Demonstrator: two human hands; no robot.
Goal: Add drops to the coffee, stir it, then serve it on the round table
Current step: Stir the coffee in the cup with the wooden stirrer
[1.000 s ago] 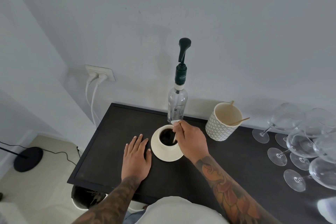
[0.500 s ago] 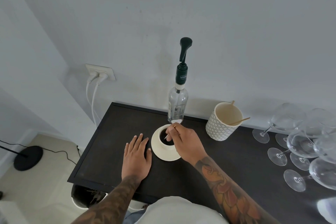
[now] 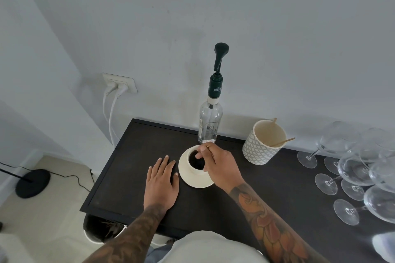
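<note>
One cream coffee cup (image 3: 193, 163) is sitting on one cream saucer (image 3: 185, 174) on the dark tabletop (image 3: 132, 168), holding dark coffee (image 3: 196, 161); the right hand (image 3: 220, 167) is hovering over the cup's far-right rim, its thumb and forefinger pinching one thin wooden stir stick (image 3: 209, 151) whose lower end is hidden behind the fingers, so whether it is reaching the coffee cannot be told; the left hand (image 3: 161, 183) is lying flat on the tabletop with fingers straight and slightly spread, grasping nothing, its thumb tip just beside the saucer's left edge; one clear glass syrup bottle (image 3: 210, 123) is standing just beyond the right fingertips, wearing one dark green pump dispenser (image 3: 218, 70) whose collar is showing the word "TEISSEIRE", with smaller print on the bottle's label too blurred to read; to the right of the right hand, near but apart, one patterned white-and-grey pot (image 3: 259, 149) is holding two more wooden sticks (image 3: 283, 142), one leaning at the back, one over the right rim; further right, well away from the fingers, several stemmed wine glasses (image 3: 350, 168) are lying and overlapping, with about eight round feet showing, the exact count being unclear; beyond the left fingertips, on the wall, one double socket (image 3: 119, 83) is carrying two white plugs.
</note>
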